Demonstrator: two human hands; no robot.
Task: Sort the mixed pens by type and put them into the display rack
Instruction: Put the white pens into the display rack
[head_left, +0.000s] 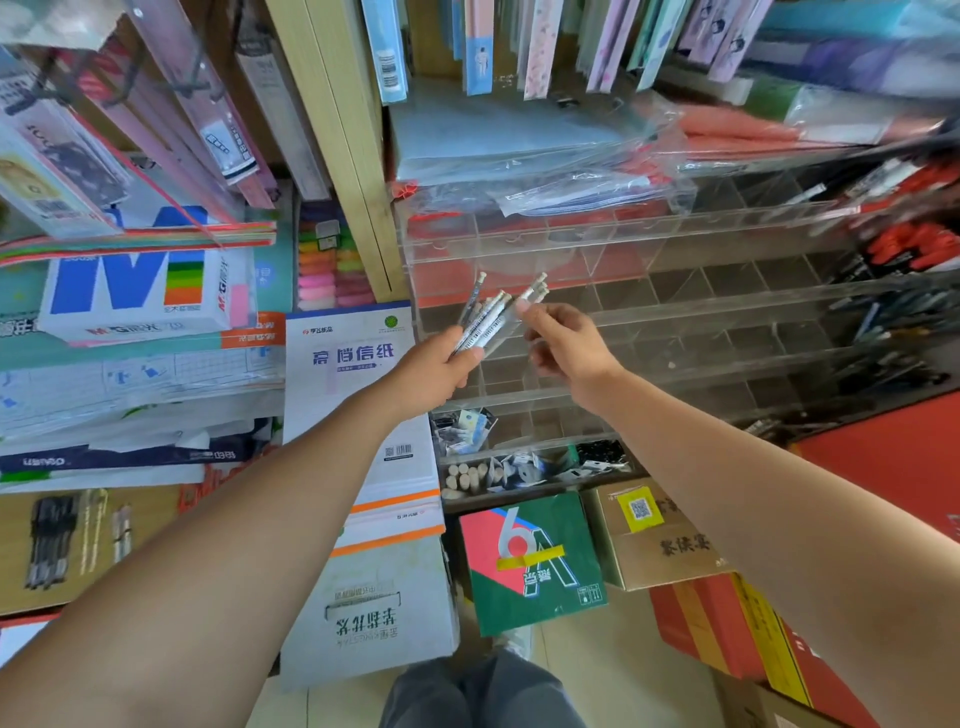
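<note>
Just above the middle of the view, toward twelve o'clock, the left grip (441, 369), a bare hand, was closed round the lower ends of a bundle of white pens (485, 319). The pens fanned up toward one o'clock, pale capped tips uppermost, with barcode labels showing along the barrels.

At three o'clock from the bundle, the right grip (566, 348) reached in with its fingers curled. Its forefinger (522, 307) and thumb met at the upper end of one pen on the bundle's right side. It seemed to be pinching that pen, though blur there left the contact unsure.

Both grips hung in front of the display rack (675, 228), a clear stepped case of small compartments that ran from the centre out to three o'clock. Dark pens (893, 312) lay in compartments at the rack's three o'clock end, well apart from the hands. At six o'clock from the hands, the lowest compartments held small packets (524, 470) and pale stubby pieces (465, 478).

Below the rack, a green and pink box (530, 566) and a brown carton (654, 540) stood side by side, touching. At nine o'clock lay stacked paper goods: a white pad (353, 358) with blue print just beside the left wrist, and farther out a ream (135, 296) marked with a large blue M.
</note>
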